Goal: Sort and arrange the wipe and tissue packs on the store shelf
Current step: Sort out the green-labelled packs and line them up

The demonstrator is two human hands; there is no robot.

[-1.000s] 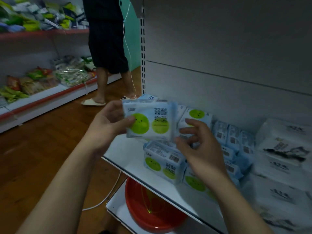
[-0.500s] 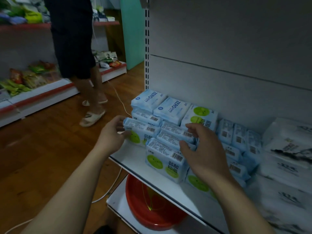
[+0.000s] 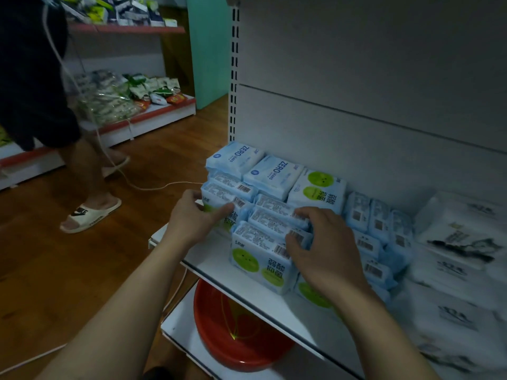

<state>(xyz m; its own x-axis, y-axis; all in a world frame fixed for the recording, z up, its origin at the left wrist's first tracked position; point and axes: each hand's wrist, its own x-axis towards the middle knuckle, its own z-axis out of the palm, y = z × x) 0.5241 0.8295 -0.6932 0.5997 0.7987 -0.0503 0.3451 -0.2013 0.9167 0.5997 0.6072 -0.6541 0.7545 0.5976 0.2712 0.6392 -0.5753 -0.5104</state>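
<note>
Wipe packs (image 3: 260, 259) stand on the shelf (image 3: 208, 261) under both our hands.
Our left hand (image 3: 189, 218) pinches the end pack (image 3: 216, 196), thumb across its front; our right hand (image 3: 326, 250) curls round the middle pack (image 3: 274, 219), fingertips (image 3: 301, 215) behind, thumb in front.

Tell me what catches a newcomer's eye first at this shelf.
Two bare hands on a cluster of blue wipe packs at the shelf's left end: the left hand grips the leftmost pack, the right hand rests on the front ones. Below, a red basin glows on the lower shelf, and white tissue packs fill the right.
</note>
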